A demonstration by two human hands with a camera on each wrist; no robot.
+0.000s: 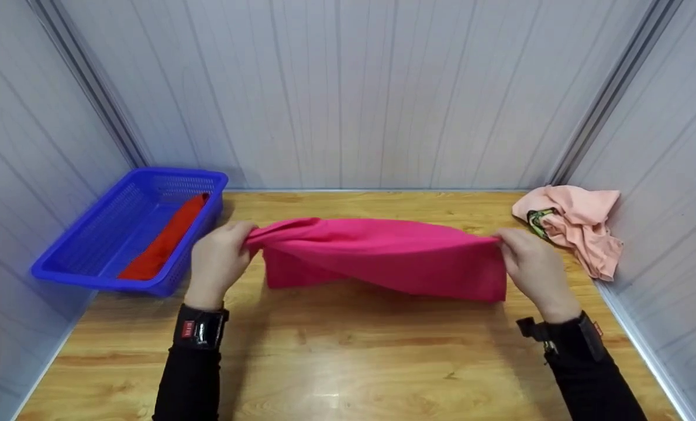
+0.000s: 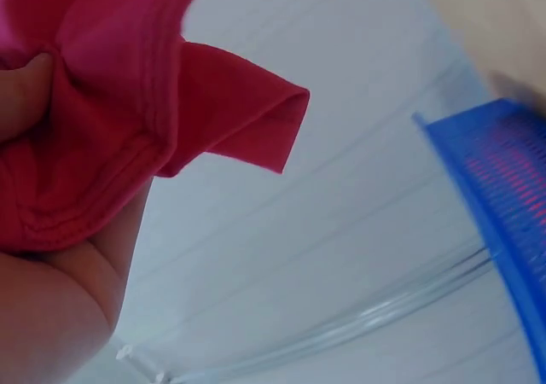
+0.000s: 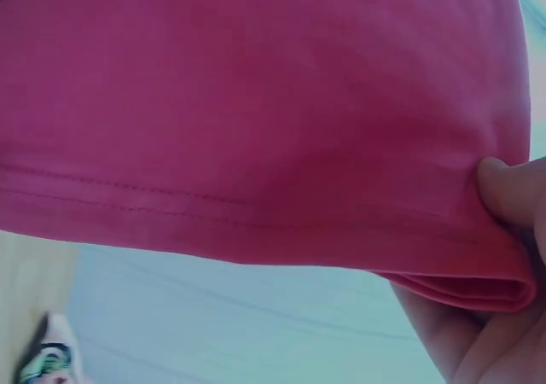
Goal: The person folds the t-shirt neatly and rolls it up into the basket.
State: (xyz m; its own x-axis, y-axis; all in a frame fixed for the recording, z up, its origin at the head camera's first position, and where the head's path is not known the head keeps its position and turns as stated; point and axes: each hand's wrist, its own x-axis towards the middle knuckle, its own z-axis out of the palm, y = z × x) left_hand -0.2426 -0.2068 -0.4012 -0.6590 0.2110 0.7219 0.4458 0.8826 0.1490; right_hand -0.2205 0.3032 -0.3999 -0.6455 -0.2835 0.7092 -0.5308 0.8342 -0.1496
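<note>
Both ends of a pink cloth are pinched, left hand and right hand well apart, above the worktop between the blue basket and, far right, a pale garment; probably a folding step, the next move calling for level, even lowering

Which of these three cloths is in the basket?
The red cloth, lying in the blue basket. Left hand and right hand hold the hot-pink cloth; the pale pink cloth lies on the table.
</note>
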